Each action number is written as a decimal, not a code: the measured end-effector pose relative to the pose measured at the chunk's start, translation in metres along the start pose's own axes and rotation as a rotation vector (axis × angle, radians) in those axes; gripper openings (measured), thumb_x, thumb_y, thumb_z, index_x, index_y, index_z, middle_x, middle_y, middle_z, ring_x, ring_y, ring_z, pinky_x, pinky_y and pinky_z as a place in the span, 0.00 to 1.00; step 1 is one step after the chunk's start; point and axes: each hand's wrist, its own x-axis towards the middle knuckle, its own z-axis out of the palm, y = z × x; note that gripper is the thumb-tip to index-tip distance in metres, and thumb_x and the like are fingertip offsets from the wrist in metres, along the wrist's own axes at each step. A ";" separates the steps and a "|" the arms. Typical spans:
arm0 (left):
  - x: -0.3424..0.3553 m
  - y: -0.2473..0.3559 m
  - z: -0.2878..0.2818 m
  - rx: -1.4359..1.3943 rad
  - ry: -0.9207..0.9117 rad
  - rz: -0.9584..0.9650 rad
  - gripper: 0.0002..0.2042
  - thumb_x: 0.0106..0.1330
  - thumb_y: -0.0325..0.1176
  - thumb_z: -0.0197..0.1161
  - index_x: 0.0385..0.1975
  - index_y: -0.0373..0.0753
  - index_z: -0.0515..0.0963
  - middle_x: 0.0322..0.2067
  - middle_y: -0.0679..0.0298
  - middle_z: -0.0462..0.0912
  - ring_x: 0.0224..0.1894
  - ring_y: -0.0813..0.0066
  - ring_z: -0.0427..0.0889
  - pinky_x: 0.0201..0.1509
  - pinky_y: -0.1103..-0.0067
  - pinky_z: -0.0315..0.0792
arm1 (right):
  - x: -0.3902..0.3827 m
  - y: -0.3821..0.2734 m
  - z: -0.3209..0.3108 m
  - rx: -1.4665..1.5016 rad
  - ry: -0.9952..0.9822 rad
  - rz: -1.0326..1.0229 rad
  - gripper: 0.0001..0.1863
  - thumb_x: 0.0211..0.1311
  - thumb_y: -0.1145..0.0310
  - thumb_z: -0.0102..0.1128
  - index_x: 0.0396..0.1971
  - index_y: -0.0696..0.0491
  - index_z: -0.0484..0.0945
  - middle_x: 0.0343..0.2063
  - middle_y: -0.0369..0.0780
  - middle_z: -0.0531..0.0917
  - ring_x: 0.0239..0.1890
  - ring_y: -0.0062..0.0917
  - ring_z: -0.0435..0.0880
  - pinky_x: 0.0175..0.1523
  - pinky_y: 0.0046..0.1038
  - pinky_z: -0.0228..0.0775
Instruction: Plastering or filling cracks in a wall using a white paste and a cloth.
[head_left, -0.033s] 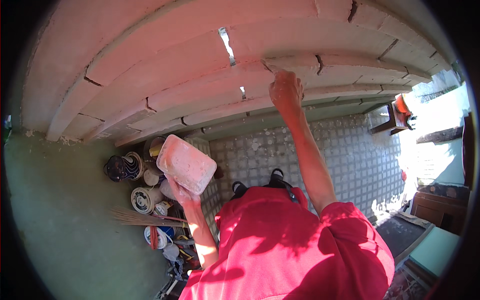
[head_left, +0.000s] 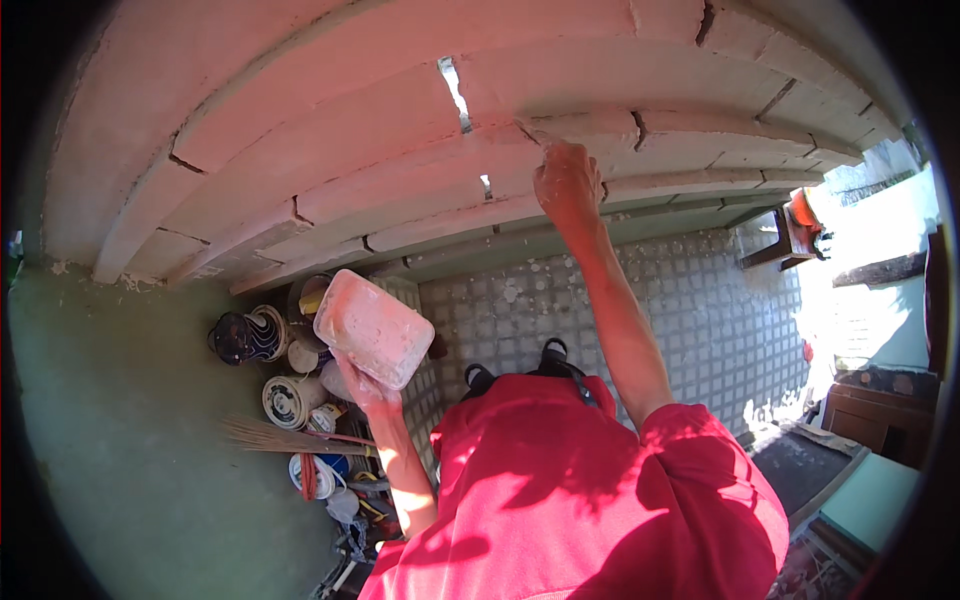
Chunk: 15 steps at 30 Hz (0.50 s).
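Observation:
My left hand [head_left: 365,385] supports a translucent rectangular plastic tub [head_left: 378,325] from below, its fingers mostly hidden behind it. Whitish paste or residue coats the tub's inside. My right hand [head_left: 568,182], smeared with pale material, is raised in a closed grip against a ledge of the ribbed wall [head_left: 400,150]. Whatever it grips is hidden by the fingers. Just beyond the knuckles is a dark crack [head_left: 527,134] in the ledge, with wet-looking pale smears beside it.
Paint buckets [head_left: 290,400] and a straw broom [head_left: 290,436] crowd the green wall [head_left: 150,430] at left. Spotted tiles [head_left: 680,290] cover the floor under my sandals. A wooden bench [head_left: 785,240] stands far right; a dark-topped table [head_left: 800,465] is near right.
My right hand has shifted very slightly left and down along the ledge. The left hand and the tub hold nearly still.

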 end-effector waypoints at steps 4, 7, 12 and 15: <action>0.003 0.006 -0.001 -0.004 -0.045 0.002 0.28 0.67 0.51 0.47 0.64 0.45 0.55 0.63 0.62 0.59 0.62 0.61 0.62 0.64 0.62 0.60 | -0.001 0.033 0.022 0.106 0.026 0.001 0.18 0.48 0.77 0.51 0.42 0.56 0.78 0.32 0.51 0.80 0.34 0.47 0.79 0.39 0.41 0.72; 0.005 0.013 -0.008 -0.013 -0.038 0.006 0.28 0.67 0.51 0.46 0.64 0.45 0.55 0.62 0.62 0.60 0.62 0.61 0.62 0.64 0.61 0.60 | -0.018 0.050 0.028 0.444 0.365 -0.118 0.21 0.51 0.81 0.47 0.47 0.54 0.77 0.39 0.51 0.80 0.39 0.43 0.81 0.42 0.36 0.73; -0.001 0.029 -0.025 -0.008 -0.038 0.008 0.27 0.68 0.51 0.46 0.64 0.46 0.55 0.62 0.61 0.60 0.62 0.61 0.62 0.63 0.61 0.61 | -0.057 0.026 0.102 0.663 0.480 0.126 0.23 0.51 0.84 0.45 0.50 0.59 0.74 0.48 0.51 0.76 0.53 0.35 0.76 0.53 0.29 0.68; -0.005 0.037 -0.026 0.071 -0.097 0.078 0.27 0.68 0.50 0.45 0.63 0.45 0.55 0.62 0.61 0.60 0.62 0.60 0.63 0.63 0.61 0.62 | -0.066 -0.020 0.152 0.666 0.517 0.024 0.21 0.56 0.82 0.46 0.51 0.60 0.73 0.50 0.49 0.76 0.54 0.33 0.75 0.56 0.26 0.64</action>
